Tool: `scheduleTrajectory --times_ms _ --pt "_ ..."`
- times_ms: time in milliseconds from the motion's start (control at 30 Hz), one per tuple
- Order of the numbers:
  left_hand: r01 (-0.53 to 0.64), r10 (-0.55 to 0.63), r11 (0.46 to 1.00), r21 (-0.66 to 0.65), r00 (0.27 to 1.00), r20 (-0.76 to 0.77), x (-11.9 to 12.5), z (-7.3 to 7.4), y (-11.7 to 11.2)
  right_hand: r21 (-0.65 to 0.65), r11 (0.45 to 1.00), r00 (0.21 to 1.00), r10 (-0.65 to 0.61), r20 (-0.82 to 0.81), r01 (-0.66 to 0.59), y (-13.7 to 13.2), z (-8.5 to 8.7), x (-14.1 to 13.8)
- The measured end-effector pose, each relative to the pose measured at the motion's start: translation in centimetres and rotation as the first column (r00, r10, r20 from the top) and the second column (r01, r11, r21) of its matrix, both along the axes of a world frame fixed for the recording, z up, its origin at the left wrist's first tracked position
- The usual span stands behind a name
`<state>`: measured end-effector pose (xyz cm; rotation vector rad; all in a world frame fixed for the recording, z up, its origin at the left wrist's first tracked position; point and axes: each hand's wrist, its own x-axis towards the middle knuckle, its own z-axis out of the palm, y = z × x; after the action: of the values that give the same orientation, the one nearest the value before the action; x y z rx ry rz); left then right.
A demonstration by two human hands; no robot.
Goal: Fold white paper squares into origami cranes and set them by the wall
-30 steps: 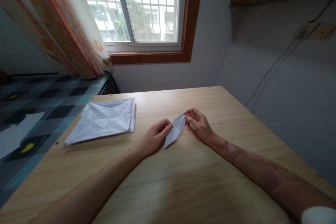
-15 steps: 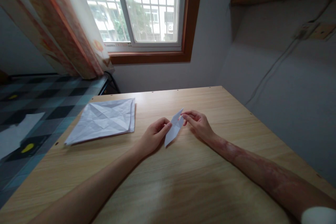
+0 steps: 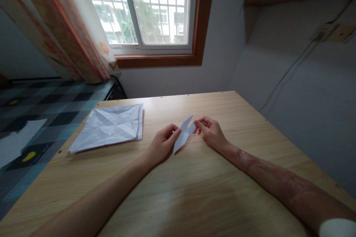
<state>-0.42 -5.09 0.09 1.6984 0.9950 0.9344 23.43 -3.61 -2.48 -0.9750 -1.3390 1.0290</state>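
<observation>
A small folded piece of white paper (image 3: 182, 139) with pointed ends is held just above the wooden table (image 3: 155, 192). My left hand (image 3: 166, 140) is closed on its left side, the thumb lying on top and the fingers partly hidden. At the paper's upper right, my right hand (image 3: 209, 129) pinches a flap between thumb and forefinger. That flap stands apart from the long upper point, leaving a notch between them.
Creased white paper sheets (image 3: 111, 126) lie stacked on the table's left side. To the left is a bed with a checked cover (image 3: 55, 96) and loose white paper (image 3: 22, 140) on it. A white rounded thing (image 3: 338, 227) shows at the bottom right corner.
My right hand has drawn the flap slightly to the right, widening the notch beside the upper point. My left hand has barely moved, keeping its hold on the paper.
</observation>
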Motion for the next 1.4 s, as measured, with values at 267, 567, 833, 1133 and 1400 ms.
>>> scheduleTrajectory --times_ms 267,567,833,1133,1400 --pt "-0.002 0.002 1.0 -0.006 0.999 0.038 -0.1 -0.5 0.4 0.062 0.998 0.994 -0.036 0.1 0.03 -0.4 0.1 0.1" --pt "0.026 0.008 0.991 -0.128 0.966 0.257 0.0 0.0 1.1 0.213 0.964 0.917 0.062 0.394 -0.157 -1.8 1.8 -0.8" --pt "0.123 -0.073 0.976 -0.182 0.964 0.256 0.1 0.2 0.5 0.377 0.893 0.835 -0.003 0.55 -0.245 -1.5 1.2 -1.0" --pt "-0.032 0.04 0.998 -0.055 0.986 0.164 0.0 0.1 0.0 0.4 0.917 0.87 -0.192 0.455 -0.006 -1.9 1.1 -0.7" --pt "-0.069 0.086 0.965 0.254 0.995 -0.057 -0.3 0.9 -0.5 0.344 0.939 0.853 -0.194 0.485 0.017 -1.8 1.0 -0.2"
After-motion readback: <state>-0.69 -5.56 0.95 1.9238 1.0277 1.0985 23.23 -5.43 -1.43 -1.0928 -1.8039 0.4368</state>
